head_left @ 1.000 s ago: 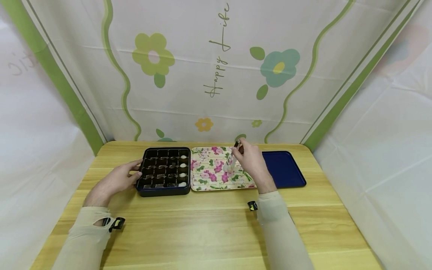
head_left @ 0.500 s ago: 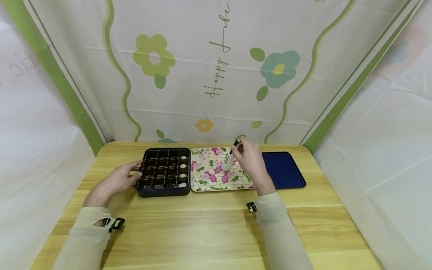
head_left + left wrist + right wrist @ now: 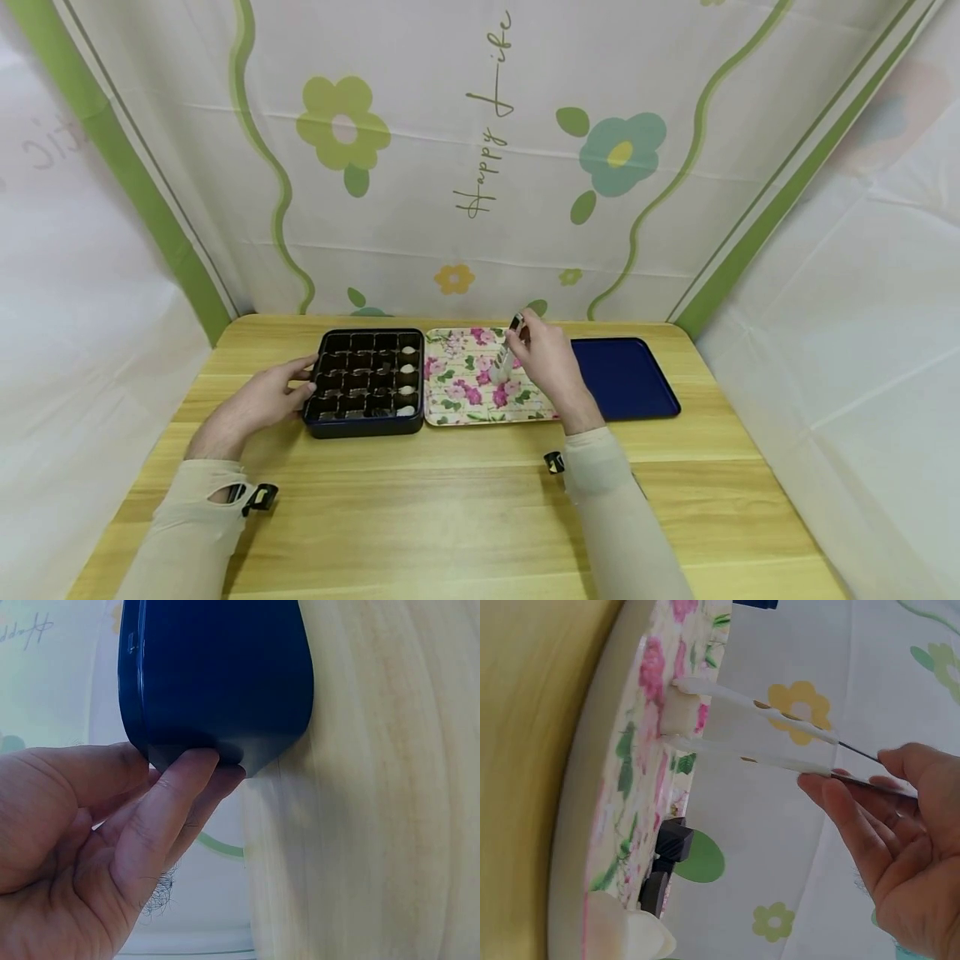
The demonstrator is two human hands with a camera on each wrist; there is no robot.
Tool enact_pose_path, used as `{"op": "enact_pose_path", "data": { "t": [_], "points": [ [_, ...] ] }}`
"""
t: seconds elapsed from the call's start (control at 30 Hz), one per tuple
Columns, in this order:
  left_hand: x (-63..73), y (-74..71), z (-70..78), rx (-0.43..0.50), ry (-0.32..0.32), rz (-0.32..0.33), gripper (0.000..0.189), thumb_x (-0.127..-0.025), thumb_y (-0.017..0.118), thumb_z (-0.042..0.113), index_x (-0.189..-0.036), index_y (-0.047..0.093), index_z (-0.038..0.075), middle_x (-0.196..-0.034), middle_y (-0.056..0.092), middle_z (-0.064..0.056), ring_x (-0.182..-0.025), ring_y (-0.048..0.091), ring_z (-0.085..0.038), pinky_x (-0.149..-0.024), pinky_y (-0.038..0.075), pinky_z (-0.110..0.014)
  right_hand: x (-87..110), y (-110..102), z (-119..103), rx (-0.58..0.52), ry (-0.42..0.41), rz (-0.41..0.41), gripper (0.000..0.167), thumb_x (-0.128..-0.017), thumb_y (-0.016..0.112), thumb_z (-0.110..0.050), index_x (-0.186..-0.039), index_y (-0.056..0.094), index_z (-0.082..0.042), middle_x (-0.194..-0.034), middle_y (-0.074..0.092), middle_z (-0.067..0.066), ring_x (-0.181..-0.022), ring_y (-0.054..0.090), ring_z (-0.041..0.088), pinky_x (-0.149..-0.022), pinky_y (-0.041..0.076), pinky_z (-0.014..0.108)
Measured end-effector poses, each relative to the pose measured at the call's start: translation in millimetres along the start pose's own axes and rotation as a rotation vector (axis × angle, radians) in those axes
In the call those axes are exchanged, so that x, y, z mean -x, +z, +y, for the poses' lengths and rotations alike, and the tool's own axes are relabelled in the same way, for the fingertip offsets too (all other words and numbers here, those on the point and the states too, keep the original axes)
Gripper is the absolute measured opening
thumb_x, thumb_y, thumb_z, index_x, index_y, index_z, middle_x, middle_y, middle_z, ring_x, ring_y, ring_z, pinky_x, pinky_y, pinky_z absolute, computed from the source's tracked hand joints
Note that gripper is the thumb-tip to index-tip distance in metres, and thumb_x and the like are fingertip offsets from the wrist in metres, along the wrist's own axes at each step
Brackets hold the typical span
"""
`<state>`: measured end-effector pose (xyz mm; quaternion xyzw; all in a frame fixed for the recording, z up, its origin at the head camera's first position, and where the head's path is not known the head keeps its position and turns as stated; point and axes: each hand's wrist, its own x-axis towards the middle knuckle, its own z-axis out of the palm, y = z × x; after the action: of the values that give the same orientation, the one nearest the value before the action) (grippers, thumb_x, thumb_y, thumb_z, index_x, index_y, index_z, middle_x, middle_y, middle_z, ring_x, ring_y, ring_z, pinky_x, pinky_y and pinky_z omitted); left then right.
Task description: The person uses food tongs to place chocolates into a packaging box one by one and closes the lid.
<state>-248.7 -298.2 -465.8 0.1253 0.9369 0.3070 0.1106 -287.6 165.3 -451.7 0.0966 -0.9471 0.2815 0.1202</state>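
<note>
My left hand (image 3: 258, 404) rests its fingertips and thumb against the left side of a dark blue box (image 3: 363, 428). In the left wrist view the fingers lie along the box's outer wall (image 3: 217, 667). Inside, a dark divided insert holds white pieces (image 3: 407, 368) in its rightmost column. My right hand (image 3: 551, 358) pinches tongs (image 3: 516, 323) with white, spotted arms (image 3: 780, 716). The tong tips stand on either side of a pale block-shaped piece (image 3: 681, 712) on a floral tray (image 3: 457, 408). My right hand covers part of that tray in the head view.
A dark blue lid or shallow tray (image 3: 630, 379) lies right of the floral one. Two dark faceted or rounded pieces (image 3: 675, 840) and a white shell-like piece (image 3: 641, 934) also sit on the floral tray. A printed curtain (image 3: 420, 208) stands behind the wooden table (image 3: 450, 517).
My right hand and the tongs have moved a little to the left over the floral tray, with the tongs' tilt changing. The left hand and the box have stayed put.
</note>
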Motion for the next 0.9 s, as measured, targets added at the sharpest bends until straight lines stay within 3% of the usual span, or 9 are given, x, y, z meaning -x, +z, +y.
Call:
{"op": "enact_pose_path", "data": {
  "t": [0.2, 0.53, 0.73, 0.9],
  "points": [
    [-0.1, -0.1, -0.6, 0.002, -0.007, -0.004, 0.065, -0.121, 0.060, 0.008, -0.176, 0.034, -0.014, -0.158, 0.058, -0.052, -0.086, 0.081, -0.022, -0.075, 0.066, -0.035, 1.6, -0.1, 0.8, -0.021, -0.006, 0.050, 0.022, -0.122, 0.068, -0.026, -0.123, 0.070, -0.004, -0.096, 0.082, 0.016, -0.061, 0.069, 0.020, -0.054, 0.055, 0.033],
    [-0.5, -0.4, -0.5, 0.010, -0.009, -0.007, 0.066, -0.121, 0.060, 0.009, -0.177, 0.033, -0.014, -0.159, 0.057, -0.052, -0.096, 0.084, -0.027, -0.081, 0.072, -0.042, 4.8, -7.1, -9.5, -0.090, -0.025, 0.076, 0.023, -0.123, 0.066, -0.028, -0.123, 0.070, -0.005, -0.104, 0.085, 0.019, -0.074, 0.079, 0.028, -0.059, 0.061, 0.039],
    [-1.2, 0.2, -0.6, 0.002, -0.005, -0.003, 0.065, -0.121, 0.060, 0.008, -0.176, 0.034, -0.014, -0.158, 0.059, -0.052, -0.099, 0.085, -0.030, -0.080, 0.071, -0.040, 9.0, -8.0, -36.9, -0.148, -0.091, 0.096, 0.019, -0.122, 0.069, -0.024, -0.122, 0.072, -0.006, -0.113, 0.087, 0.019, -0.092, 0.089, 0.033, -0.070, 0.074, 0.043],
    [-1.2, 0.4, -0.6, -0.017, -0.003, 0.001, 0.065, -0.121, 0.061, 0.009, -0.176, 0.035, -0.014, -0.157, 0.060, -0.051, -0.098, 0.084, -0.029, -0.079, 0.067, -0.038, 11.6, 1.7, -73.9, -0.197, -0.149, 0.063, 0.017, -0.120, 0.071, -0.022, -0.119, 0.074, -0.006, -0.113, 0.087, 0.018, -0.090, 0.088, 0.032, -0.072, 0.074, 0.035]
  ]
}}
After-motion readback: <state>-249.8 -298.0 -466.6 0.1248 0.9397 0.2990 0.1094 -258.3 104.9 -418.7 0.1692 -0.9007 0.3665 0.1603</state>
